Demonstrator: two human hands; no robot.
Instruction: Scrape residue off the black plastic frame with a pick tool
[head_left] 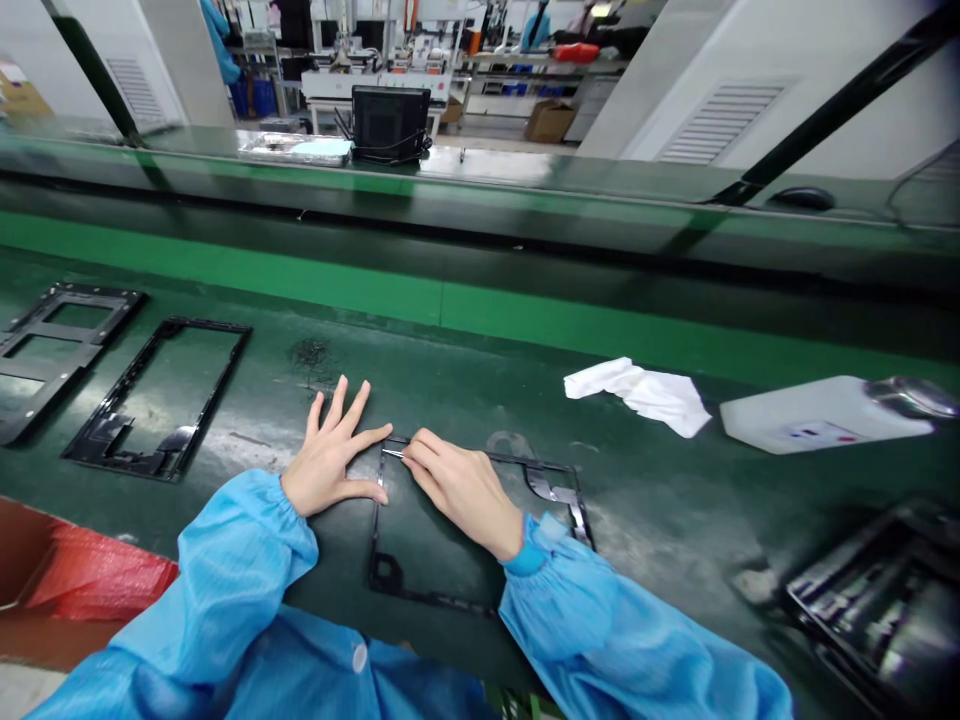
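A thin black rectangular frame (379, 520) lies flat on the green bench in front of me. My left hand (330, 455) has its fingers spread, with index fingertip and thumb at the frame's upper left corner. Closed in a pinch, my right hand (465, 485) holds what look like metal tweezers (393, 454); only their silver tips show, at the inner side of that same corner. Dark and shiny pieces (551, 488) sit at the frame's right end. My right hand and sleeve cover part of the frame.
Another black frame (214, 400) and a grey metal fixture (79, 355) lie to the left. Black scraps (311, 355) are piled behind my left hand. To the right are a white cloth (645, 392), a white bottle (817, 415) on its side and blurred black parts (885, 610).
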